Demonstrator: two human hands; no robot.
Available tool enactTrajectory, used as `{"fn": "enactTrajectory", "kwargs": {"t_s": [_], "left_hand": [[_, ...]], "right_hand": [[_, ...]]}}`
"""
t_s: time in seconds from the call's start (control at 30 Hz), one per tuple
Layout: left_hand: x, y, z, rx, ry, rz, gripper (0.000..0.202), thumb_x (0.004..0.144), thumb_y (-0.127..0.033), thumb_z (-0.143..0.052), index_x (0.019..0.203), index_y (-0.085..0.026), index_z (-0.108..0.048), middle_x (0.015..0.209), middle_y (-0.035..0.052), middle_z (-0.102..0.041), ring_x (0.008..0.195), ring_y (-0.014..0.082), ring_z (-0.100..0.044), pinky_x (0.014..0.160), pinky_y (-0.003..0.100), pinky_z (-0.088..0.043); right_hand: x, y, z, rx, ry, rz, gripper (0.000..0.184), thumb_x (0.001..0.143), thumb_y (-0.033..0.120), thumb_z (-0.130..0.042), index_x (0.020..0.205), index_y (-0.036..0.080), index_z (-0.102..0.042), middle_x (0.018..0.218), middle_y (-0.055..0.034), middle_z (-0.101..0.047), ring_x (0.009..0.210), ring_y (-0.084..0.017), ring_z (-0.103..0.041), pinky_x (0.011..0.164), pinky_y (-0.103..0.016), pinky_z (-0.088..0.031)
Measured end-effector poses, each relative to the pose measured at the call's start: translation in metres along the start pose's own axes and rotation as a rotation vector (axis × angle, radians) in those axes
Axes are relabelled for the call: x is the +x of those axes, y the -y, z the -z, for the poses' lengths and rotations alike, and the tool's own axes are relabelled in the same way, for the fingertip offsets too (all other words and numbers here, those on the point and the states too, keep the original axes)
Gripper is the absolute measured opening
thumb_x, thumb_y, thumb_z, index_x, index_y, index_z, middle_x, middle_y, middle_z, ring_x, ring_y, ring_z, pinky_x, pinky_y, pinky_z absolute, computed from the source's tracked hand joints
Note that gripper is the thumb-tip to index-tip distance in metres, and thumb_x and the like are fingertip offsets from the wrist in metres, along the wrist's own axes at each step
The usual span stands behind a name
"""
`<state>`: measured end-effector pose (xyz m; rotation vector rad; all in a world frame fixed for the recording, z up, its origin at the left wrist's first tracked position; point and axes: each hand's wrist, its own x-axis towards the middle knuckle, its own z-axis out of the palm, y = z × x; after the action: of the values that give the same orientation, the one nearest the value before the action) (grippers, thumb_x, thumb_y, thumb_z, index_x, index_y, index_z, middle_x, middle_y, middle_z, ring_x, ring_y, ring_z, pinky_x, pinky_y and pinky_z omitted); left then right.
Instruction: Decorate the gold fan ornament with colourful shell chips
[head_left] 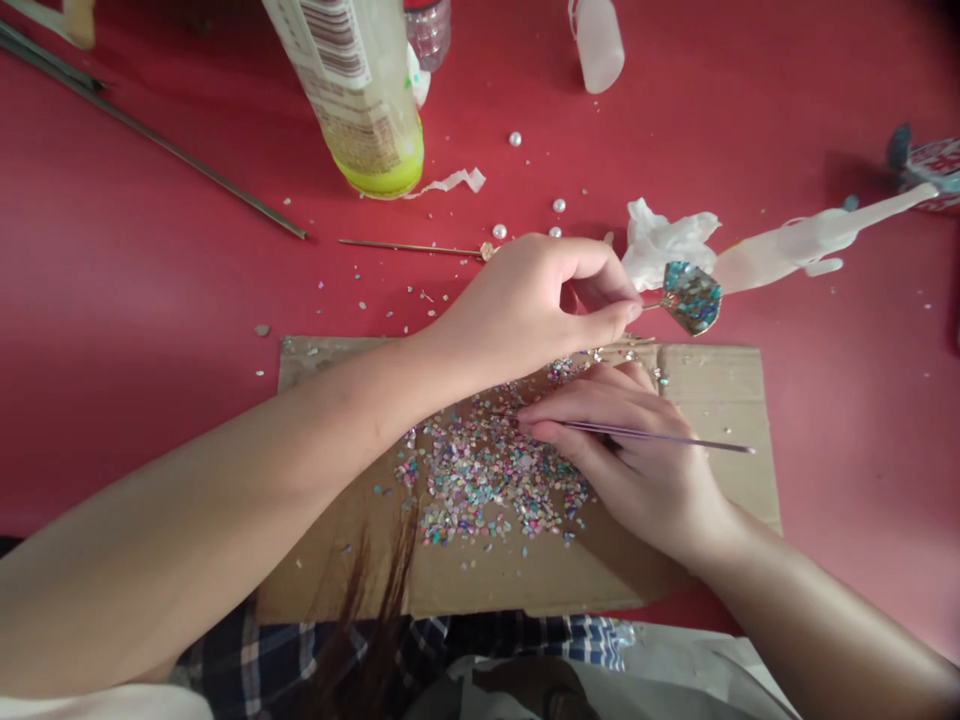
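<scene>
Bottle is stood upper left on red table | left hand is closed, pinched on the stem of fan-shaped ornament | shell chips are heaped on cardboard | right hand is clamped on needle tool, fingertips set among the chips | ornament is held just beyond the cardboard's far edge.

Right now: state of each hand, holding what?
Left hand: closed, pinching the stem of a small chip-covered ornament.
Right hand: closed on a thin metal tool, over the chip pile on the cardboard.
</scene>
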<state>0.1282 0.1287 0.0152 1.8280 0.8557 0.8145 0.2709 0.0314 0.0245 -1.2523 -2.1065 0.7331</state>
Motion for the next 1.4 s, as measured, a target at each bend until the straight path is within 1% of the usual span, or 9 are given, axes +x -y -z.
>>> {"fn": "enactTrajectory", "kwargs": {"t_s": [0.27, 0.7, 0.9, 1.0, 1.07, 1.17, 1.23, 1.3, 1.4], "left_hand": [[0.0, 0.003, 0.0, 0.01, 0.002, -0.039, 0.011, 0.089, -0.026, -0.067, 0.086, -0.016, -0.072, 0.081, 0.0031, -0.074, 0.076, 0.0132, -0.068, 0.065, 0.024, -0.052], [0.0, 0.002, 0.0, -0.044, -0.004, -0.027, 0.009, 0.087, -0.024, -0.068, 0.084, -0.016, -0.071, 0.08, 0.0, -0.073, 0.07, 0.0086, -0.063, 0.064, 0.023, -0.047], [-0.001, 0.002, 0.0, -0.022, -0.004, -0.02, 0.011, 0.088, -0.026, -0.068, 0.085, -0.017, -0.072, 0.08, 0.0004, -0.074, 0.069, 0.0096, -0.064, 0.061, 0.023, -0.047], [-0.001, 0.002, 0.0, -0.013, -0.006, -0.027, 0.011, 0.088, -0.027, -0.067, 0.085, -0.017, -0.071, 0.08, 0.0008, -0.074, 0.069, 0.0099, -0.064, 0.06, 0.023, -0.047], [-0.001, 0.003, 0.0, -0.001, -0.008, -0.041, 0.01, 0.089, -0.026, -0.067, 0.085, -0.017, -0.071, 0.081, 0.0005, -0.074, 0.07, 0.0098, -0.065, 0.061, 0.024, -0.048], [-0.002, 0.005, -0.002, 0.051, -0.027, -0.093, 0.005, 0.087, -0.022, -0.067, 0.083, -0.019, -0.069, 0.08, -0.0022, -0.073, 0.069, 0.0082, -0.063, 0.065, 0.023, -0.049], [-0.004, 0.006, -0.004, 0.122, -0.043, -0.164, 0.006, 0.085, -0.018, -0.067, 0.08, -0.02, -0.069, 0.077, -0.0039, -0.071, 0.068, 0.0076, -0.061, 0.066, 0.023, -0.047], [-0.007, 0.007, -0.007, 0.239, 0.001, -0.228, 0.009, 0.088, -0.02, -0.064, 0.08, -0.02, -0.069, 0.075, -0.0029, -0.069, 0.071, 0.0094, -0.06, 0.066, 0.025, -0.045], [-0.011, 0.008, -0.01, 0.408, 0.034, -0.296, 0.012, 0.089, -0.02, -0.059, 0.082, -0.021, -0.069, 0.08, -0.0015, -0.07, 0.075, 0.0114, -0.059, 0.065, 0.027, -0.041]], "right_hand": [[0.001, 0.001, -0.002, -0.049, 0.019, 0.009, 0.006, 0.094, 0.025, -0.068, 0.092, 0.025, -0.074, 0.083, 0.0052, -0.078, 0.074, -0.014, -0.066, 0.077, -0.035, -0.037], [0.0, 0.0, -0.001, -0.053, 0.016, 0.028, 0.01, 0.097, 0.024, -0.065, 0.091, 0.025, -0.073, 0.082, 0.0046, -0.078, 0.073, -0.014, -0.065, 0.076, -0.034, -0.037], [0.001, 0.0, -0.001, -0.081, 0.054, 0.049, 0.012, 0.097, 0.027, -0.064, 0.092, 0.026, -0.075, 0.084, 0.0041, -0.079, 0.076, -0.016, -0.069, 0.078, -0.036, -0.039], [0.001, 0.0, 0.0, -0.066, 0.044, 0.049, 0.012, 0.097, 0.025, -0.063, 0.092, 0.025, -0.075, 0.083, 0.0034, -0.079, 0.076, -0.016, -0.069, 0.079, -0.037, -0.039], [0.001, 0.001, 0.003, -0.036, 0.043, 0.068, 0.013, 0.098, 0.024, -0.062, 0.093, 0.025, -0.074, 0.084, 0.0027, -0.079, 0.077, -0.016, -0.07, 0.079, -0.037, -0.041], [0.0, 0.006, 0.012, 0.059, 0.058, 0.158, 0.012, 0.098, 0.023, -0.06, 0.098, 0.024, -0.073, 0.088, 0.0019, -0.079, 0.081, -0.016, -0.071, 0.079, -0.037, -0.047], [-0.002, 0.009, 0.019, 0.129, 0.002, 0.214, 0.014, 0.1, 0.024, -0.057, 0.101, 0.024, -0.071, 0.089, 0.0002, -0.079, 0.082, -0.015, -0.071, 0.079, -0.036, -0.051], [-0.004, 0.012, 0.025, 0.138, -0.112, 0.255, 0.016, 0.101, 0.022, -0.053, 0.104, 0.023, -0.069, 0.089, -0.0022, -0.079, 0.082, -0.016, -0.07, 0.077, -0.037, -0.052], [-0.006, 0.013, 0.029, -0.036, -0.271, 0.331, 0.016, 0.096, 0.013, -0.057, 0.105, 0.023, -0.067, 0.087, -0.0034, -0.079, 0.083, -0.018, -0.068, 0.073, -0.037, -0.05]]}}
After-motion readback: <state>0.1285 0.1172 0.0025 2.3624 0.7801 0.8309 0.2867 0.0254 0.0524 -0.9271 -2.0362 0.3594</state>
